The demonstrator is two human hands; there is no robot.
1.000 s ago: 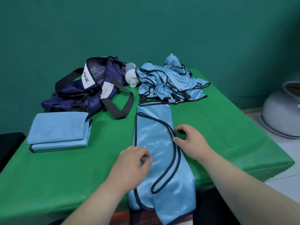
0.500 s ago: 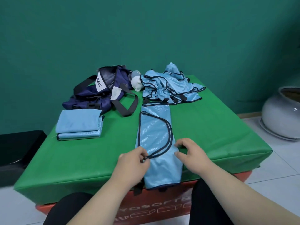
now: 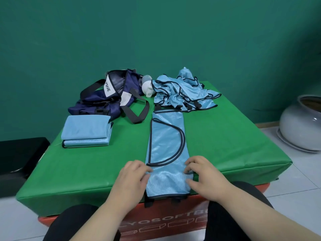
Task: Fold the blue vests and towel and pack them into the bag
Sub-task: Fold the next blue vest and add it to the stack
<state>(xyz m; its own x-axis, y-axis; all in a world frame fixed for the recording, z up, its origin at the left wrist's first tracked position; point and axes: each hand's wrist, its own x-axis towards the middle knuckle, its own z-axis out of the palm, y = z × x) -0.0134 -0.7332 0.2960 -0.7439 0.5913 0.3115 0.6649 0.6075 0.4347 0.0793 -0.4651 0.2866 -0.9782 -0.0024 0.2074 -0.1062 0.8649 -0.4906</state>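
A light blue vest [image 3: 166, 146] with dark trim lies folded into a long strip down the middle of the green table [image 3: 225, 141]; its near end hangs over the front edge. My left hand [image 3: 133, 178] grips the strip's left edge near the front. My right hand [image 3: 203, 174] grips its right edge, fingers curled onto the cloth. A folded blue stack [image 3: 86, 131] sits at the left. A heap of unfolded blue vests [image 3: 184, 93] lies at the back. The navy bag [image 3: 111, 96] stands open at the back left.
A white rounded object [image 3: 147, 87] sits between the bag and the heap. A large grey ceramic pot [image 3: 302, 126] stands on the floor to the right. A black cushion [image 3: 17, 157] lies on the left. My knees [image 3: 74, 221] are below the table's front edge.
Both hands slid toward me along the strip to its near part by the table's front edge. The view pulled back, and the vest's near end now hangs shorter over the edge.
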